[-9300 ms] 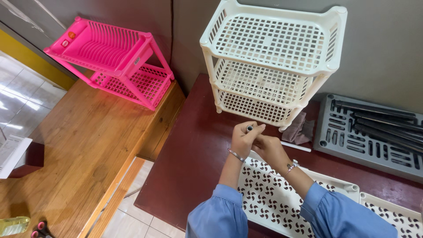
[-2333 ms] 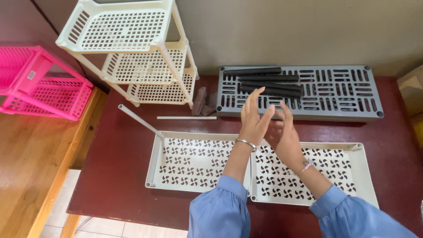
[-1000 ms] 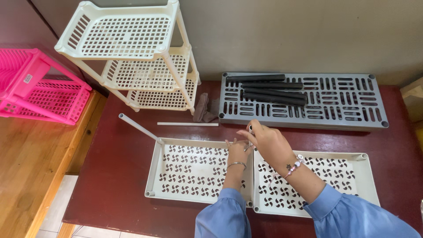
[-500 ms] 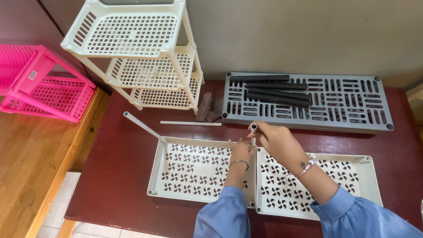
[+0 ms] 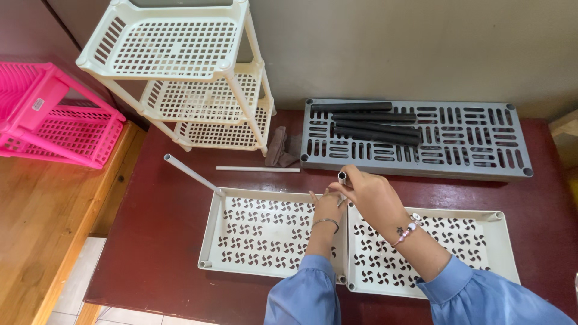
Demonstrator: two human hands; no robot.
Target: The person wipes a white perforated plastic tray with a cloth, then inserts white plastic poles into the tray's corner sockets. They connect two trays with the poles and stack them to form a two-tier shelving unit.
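Two cream perforated shelf trays lie side by side on the dark red table, a left tray [image 5: 241, 232] and a right tray [image 5: 457, 238]. My right hand [image 5: 373, 195] grips a short whitish tube [image 5: 342, 178] upright at the far corner where the trays meet. My left hand [image 5: 328, 207] rests just beneath it on the left tray's far right corner, fingers curled around the corner or the tube's base. A cream tube [image 5: 188, 173] stands slanted in the left tray's far left corner.
A grey slotted shelf [image 5: 475, 144] with several dark tubes [image 5: 373, 123] lies at the back. An assembled cream rack [image 5: 180, 78] stands back left, a loose thin rod [image 5: 257, 169] and a brown cloth [image 5: 283, 146] before it. A pink dish rack [image 5: 48, 120] sits on the wooden table at left.
Both hands came down from in front of the grey shelf to the junction of the two trays. My right hand now holds the tube upright there.
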